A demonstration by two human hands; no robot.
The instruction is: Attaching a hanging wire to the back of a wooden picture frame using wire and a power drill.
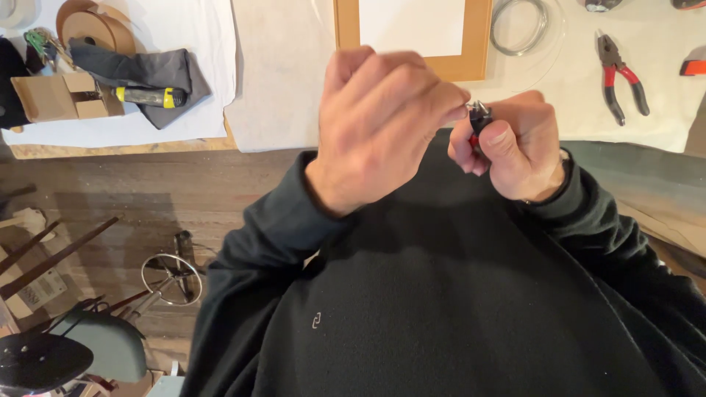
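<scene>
My right hand [518, 143] is closed around a small black and red tool [480, 117] with a metal tip that pokes out above the fist. My left hand [382, 125] is raised beside it, fingers curled, its fingertips pinching at that metal tip. Both hands are held close to my chest, above my black sweater, at the near edge of a table covered in white paper [279, 88]. What the left fingertips hold at the tip is too small to tell.
On the table lie red-handled pliers [621, 77], a wooden frame with a white sheet [412, 33], a coil of wire [518, 26], a cardboard box [62, 95], a yellow and black tool on grey cloth [151, 95] and tape rolls [92, 26]. A stool [173, 279] and chairs stand on the wooden floor at left.
</scene>
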